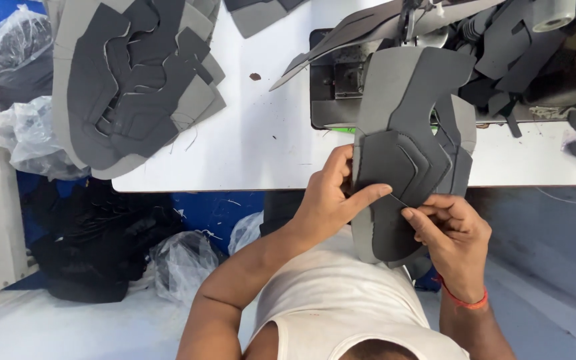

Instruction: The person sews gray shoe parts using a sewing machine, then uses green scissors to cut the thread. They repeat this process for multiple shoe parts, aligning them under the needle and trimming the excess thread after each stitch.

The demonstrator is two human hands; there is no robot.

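Observation:
A long dark grey cut fabric piece (pixel 405 127) runs from the sewing machine (pixel 341 77) down over the table's front edge towards me. My left hand (pixel 331 197) grips its left edge, with the forefinger stretched across the lower part. My right hand (pixel 451 233), with a red band at the wrist, pinches the piece's lower right edge between thumb and fingers. Several layered dark panels are stacked on the piece near my hands.
A white table (pixel 268 140) carries a big stack of grey cut pieces (pixel 135 80) at the left. More dark pieces hang off the machine at the right (pixel 521 60). Clear plastic bags (pixel 28 127) and dark material (pixel 95 240) lie on the floor at the left.

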